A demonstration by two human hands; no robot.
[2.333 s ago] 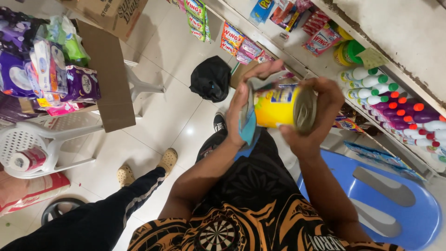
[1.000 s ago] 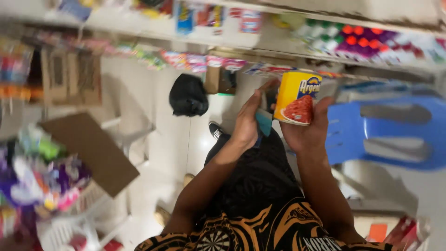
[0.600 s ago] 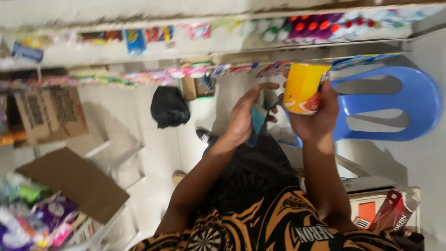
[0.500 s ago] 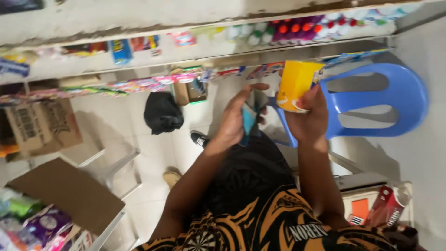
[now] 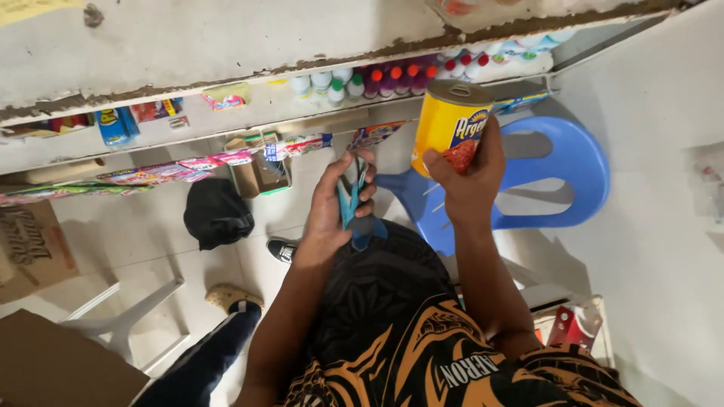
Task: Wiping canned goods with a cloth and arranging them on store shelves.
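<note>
My right hand [image 5: 466,175] grips a yellow tin can [image 5: 450,123] with a red picture on its label, held upright and raised toward the shelf of small bottles [image 5: 377,79]. My left hand [image 5: 335,203] is closed around a blue cloth [image 5: 351,205], held apart from the can, lower and to its left. Both forearms reach out over my dark shorts and orange-and-black patterned shirt.
A blue plastic chair [image 5: 543,181] stands behind the can. Shelves [image 5: 226,120] with packets and bottles run along the wall. A black bag [image 5: 217,214] lies on the tiled floor; a cardboard box [image 5: 53,362] and white chair legs [image 5: 124,320] sit at lower left.
The view has swung toward the shelves. My right hand has lifted the can up and away from my left hand, which stays low with the cloth.
</note>
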